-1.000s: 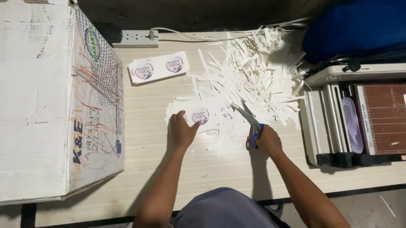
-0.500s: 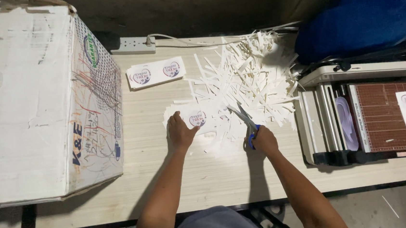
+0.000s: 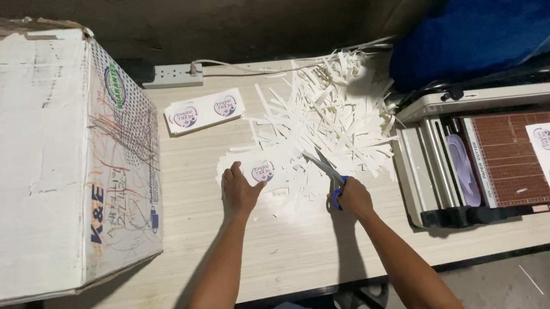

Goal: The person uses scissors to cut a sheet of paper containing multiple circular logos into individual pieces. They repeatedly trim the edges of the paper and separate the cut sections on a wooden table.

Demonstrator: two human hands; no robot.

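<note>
Scissors (image 3: 326, 172): blue-handled, gripped in right hand (image 3: 354, 197), blades apart, tips among white offcuts.
Left hand (image 3: 240, 190): flat, fingers spread, pressing printed sheet (image 3: 264, 171) at table centre; clamped on nothing.
Offcuts (image 3: 327, 114): heap of paper strips, far right of centre.
Label stack (image 3: 204, 111): far left, beside cardboard box (image 3: 59, 158).
Paper cutter (image 3: 491, 157): right edge of wooden table (image 3: 282, 245).
Power strip (image 3: 172, 75): far edge.
</note>
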